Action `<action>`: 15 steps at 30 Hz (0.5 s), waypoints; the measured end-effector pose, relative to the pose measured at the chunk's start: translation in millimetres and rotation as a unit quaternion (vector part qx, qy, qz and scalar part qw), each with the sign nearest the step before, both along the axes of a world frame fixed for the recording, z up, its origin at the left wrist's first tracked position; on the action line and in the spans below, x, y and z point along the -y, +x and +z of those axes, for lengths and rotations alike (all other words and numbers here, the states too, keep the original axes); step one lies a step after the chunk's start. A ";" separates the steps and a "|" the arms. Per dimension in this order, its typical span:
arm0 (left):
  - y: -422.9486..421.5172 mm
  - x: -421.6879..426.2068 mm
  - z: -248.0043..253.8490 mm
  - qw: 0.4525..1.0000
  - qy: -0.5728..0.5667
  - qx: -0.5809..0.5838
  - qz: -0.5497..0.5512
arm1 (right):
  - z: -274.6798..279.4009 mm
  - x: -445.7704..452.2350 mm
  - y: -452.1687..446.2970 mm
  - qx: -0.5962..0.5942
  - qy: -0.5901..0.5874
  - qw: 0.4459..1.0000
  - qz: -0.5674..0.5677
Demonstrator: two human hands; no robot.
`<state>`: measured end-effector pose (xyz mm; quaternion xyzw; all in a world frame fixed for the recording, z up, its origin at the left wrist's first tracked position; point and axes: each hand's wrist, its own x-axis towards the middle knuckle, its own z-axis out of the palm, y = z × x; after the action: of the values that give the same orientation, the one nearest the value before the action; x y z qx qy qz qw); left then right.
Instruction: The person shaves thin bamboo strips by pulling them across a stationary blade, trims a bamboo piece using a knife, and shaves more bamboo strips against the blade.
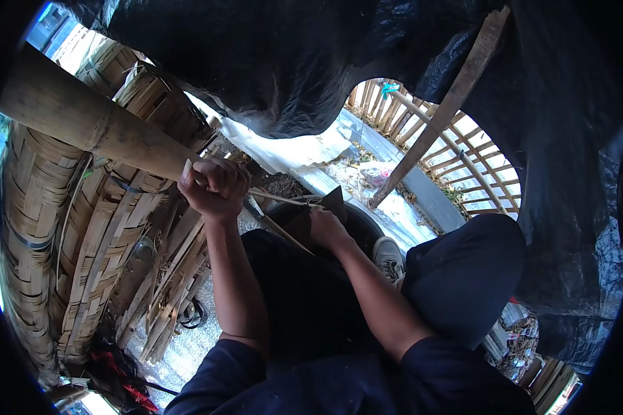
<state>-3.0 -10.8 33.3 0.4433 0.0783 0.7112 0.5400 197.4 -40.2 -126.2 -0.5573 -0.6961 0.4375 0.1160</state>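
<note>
My left hand (pixel 217 187) is a closed fist raised in front of me, by the near end of a thick bamboo pole (pixel 118 131). From this fist a thin bamboo strip (pixel 284 199) runs across to my right hand (pixel 327 228). The fingers of that hand are closed at the strip's other end, lower and closer to my knees. Just beyond them a dark, pointed flat piece (pixel 334 202) sticks up; whether my fingers touch it cannot be made out. Below lies a dark round tub (pixel 363 223), partly hidden by my right hand and leg.
Woven bamboo panels (pixel 90 249) stand along the left, with split bamboo slats (pixel 169 297) beside them. Black plastic sheeting (pixel 270 62) hangs overhead and down the right. A slanting wooden plank (pixel 443 114) crosses the opening, before a bamboo lattice fence (pixel 464 162).
</note>
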 end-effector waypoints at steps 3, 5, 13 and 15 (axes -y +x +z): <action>-5.1 -0.8 -0.7 0.999 -0.019 0.009 0.035 | 34.7 -2.0 -19.2 -0.022 0.084 0.992 0.092; -9.7 2.5 -3.7 0.998 -0.035 0.016 0.048 | 69.9 -2.2 -25.4 -0.044 0.039 0.994 0.093; -14.2 2.4 -6.9 0.995 -0.055 0.048 0.074 | 3.5 -2.3 -19.2 0.021 0.105 0.990 0.090; -16.5 3.2 -7.6 0.994 -0.065 0.045 0.078 | 40.4 3.3 -34.9 -0.045 0.083 0.994 0.064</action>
<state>-19.4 -14.0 25.7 0.3670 0.1346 0.7639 0.5135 162.4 -43.5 -85.8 -0.4800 -0.7580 0.4096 0.1650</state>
